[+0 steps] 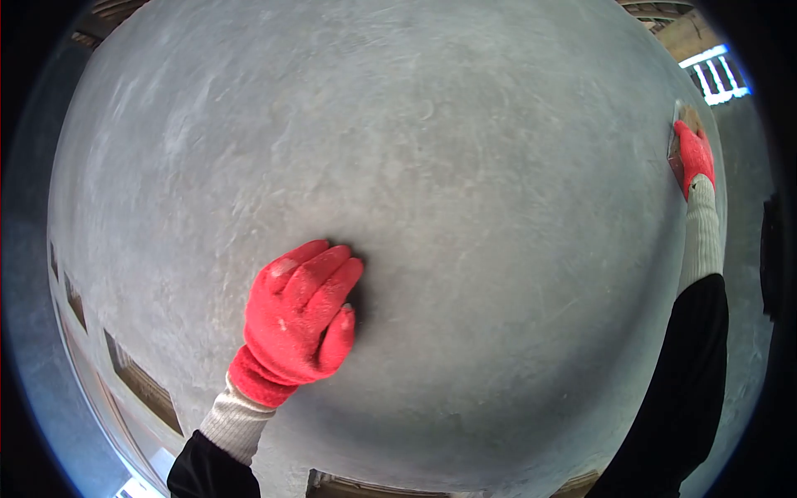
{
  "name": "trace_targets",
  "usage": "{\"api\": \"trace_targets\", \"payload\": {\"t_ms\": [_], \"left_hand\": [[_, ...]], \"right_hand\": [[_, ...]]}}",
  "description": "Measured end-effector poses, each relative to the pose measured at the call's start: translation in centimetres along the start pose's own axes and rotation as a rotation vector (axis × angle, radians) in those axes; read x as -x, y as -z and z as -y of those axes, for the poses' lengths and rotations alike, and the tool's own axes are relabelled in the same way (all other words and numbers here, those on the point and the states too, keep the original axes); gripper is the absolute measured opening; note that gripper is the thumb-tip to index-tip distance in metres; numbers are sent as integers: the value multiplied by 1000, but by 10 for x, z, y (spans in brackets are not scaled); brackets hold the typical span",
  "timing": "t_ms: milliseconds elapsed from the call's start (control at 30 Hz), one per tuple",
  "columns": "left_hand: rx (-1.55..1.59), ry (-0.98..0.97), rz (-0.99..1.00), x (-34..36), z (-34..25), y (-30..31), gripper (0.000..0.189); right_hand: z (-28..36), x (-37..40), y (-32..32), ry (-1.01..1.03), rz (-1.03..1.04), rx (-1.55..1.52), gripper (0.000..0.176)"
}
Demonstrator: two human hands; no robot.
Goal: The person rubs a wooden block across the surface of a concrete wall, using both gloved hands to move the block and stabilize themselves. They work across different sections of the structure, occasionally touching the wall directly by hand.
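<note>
A large smooth grey plastered wall fills most of the view, bulging through the wide lens. Left of centre, my left hand, in a red coated glove with a pale knitted cuff, is at the wall with its fingers loosely bent and the thumb apart; nothing shows in it. A dark shadow lies beside its fingertips. Far to the right, my right hand, gloved in red too, grips a plastering trowel whose thin flat blade is against the wall. Most of the trowel's handle is hidden by the glove.
Recessed openings with brownish insides run along the wall's lower left. Another recess shows at the bottom edge. At upper right is a bright opening with white bars. Brownish roofing shows at the top.
</note>
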State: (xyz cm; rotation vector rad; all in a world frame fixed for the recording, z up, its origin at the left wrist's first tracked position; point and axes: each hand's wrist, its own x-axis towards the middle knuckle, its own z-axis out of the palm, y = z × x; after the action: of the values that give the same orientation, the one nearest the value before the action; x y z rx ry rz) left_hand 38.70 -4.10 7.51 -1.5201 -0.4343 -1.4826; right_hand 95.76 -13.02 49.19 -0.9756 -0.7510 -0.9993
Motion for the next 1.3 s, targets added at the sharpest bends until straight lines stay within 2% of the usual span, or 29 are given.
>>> {"api": "trace_targets", "payload": {"t_ms": [67, 100, 133, 167, 200, 233, 267, 333, 367, 467, 533, 567, 667, 733, 767, 800, 867, 967, 1033, 1100, 1200, 1233, 1267, 1300], "left_hand": [[17, -4, 10, -1, -1, 0, 35], [6, -4, 15, -1, -2, 0, 35], [-7, -4, 19, -2, -3, 1, 35], [-17, -1, 27, -2, -3, 1, 35], [-26, -12, 23, -3, -1, 1, 35], [-35, -27, 29, -3, -3, 1, 35], [-47, -39, 52, -3, -5, 1, 35], [-69, -44, 23, -3, -4, 0, 35], [-55, -53, 15, -3, -3, 0, 35], [-34, -60, -19, -3, -3, 0, 35], [9, -44, -13, -2, 0, 0, 36], [0, -58, -19, -3, 1, -1, 36], [-20, -74, -16, -2, 3, -2, 37], [-22, -92, 5, -3, 4, -2, 37], [-40, -96, 5, -5, 3, -2, 37], [-49, -99, 10, -5, 1, -2, 37], [-34, -96, 14, -4, -1, -5, 37], [-4, -100, -8, -9, 2, -4, 36], [50, -99, -22, -7, 4, -2, 36], [56, -54, -60, -7, 2, -6, 36], [86, -27, -60, -10, -3, -6, 36], [127, -32, -88, -10, -1, -5, 35], [144, -39, -95, -10, -2, -2, 35], [126, -14, -85, -8, -2, 4, 34]], "right_hand": [[81, 62, -5, 169, 165, -238, 76], [131, 109, -12, 284, 127, -297, 78], [185, 162, -11, 438, 103, -301, 70], [232, 204, -3, 367, 491, -286, 71], [274, 268, 15, 561, 509, -401, 64], [300, 287, 1, 932, 418, -59, 62], [295, 290, 5, 911, 422, -78, 62], [293, 292, 18, 1077, 490, -173, 63], [279, 267, 13, 1014, 450, -226, 61], [176, 144, -10, 396, 397, -436, 56], [71, 15, -49, 280, 112, -360, 80], [57, -6, -52, 241, 65, -282, 78], [157, 111, -38, 398, 171, -217, 74], [233, 196, -15, 537, 427, -109, 71], [265, 290, 30, 728, 235, -79, 68], [279, 312, 36, 734, 356, -3, 72], [261, 323, 42, 944, 275, -33, 69], [174, 185, -33, 760, 167, -75, 73], [97, 122, -23, 454, 144, -216, 69], [44, 92, -4, 318, 64, -315, 64], [135, 213, 40, 421, 51, -123, 57], [174, 261, 43, 492, 137, -333, 50], [206, 306, 47, 713, 200, -377, 45], [221, 344, 48, 1078, 112, -318, 47]]}}
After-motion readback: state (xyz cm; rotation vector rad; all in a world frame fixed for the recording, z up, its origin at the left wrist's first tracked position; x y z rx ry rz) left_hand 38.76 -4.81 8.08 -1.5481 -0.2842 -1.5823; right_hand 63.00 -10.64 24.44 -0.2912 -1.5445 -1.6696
